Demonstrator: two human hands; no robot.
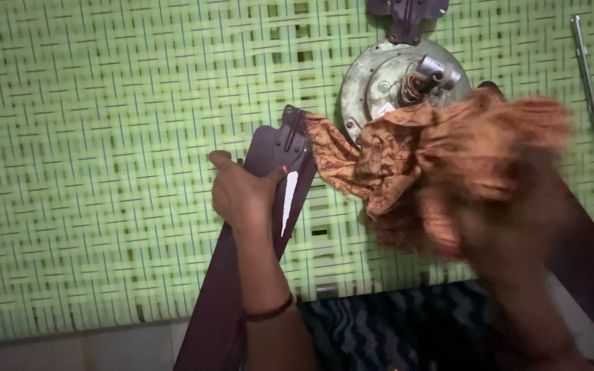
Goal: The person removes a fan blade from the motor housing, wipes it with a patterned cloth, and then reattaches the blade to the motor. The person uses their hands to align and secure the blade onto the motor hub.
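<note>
Covering (probably) floor: green woven mat (pixel 104 137)

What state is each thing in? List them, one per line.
Left hand: gripping the dark fan blade.
Dark fan blade: lying flat, held.
Right hand: blurred, bunching the orange cloth.
Orange cloth: crumpled, draped over the fan motor.
Fan motor: opened, wiring exposed.
Metal tool: lying untouched.

green woven mat (pixel 104 103) fills most of view, bare floor strip (pixel 70 350) at 7 o'clock, dark patterned cloth (pixel 393 330) at 6, dim light.
</note>
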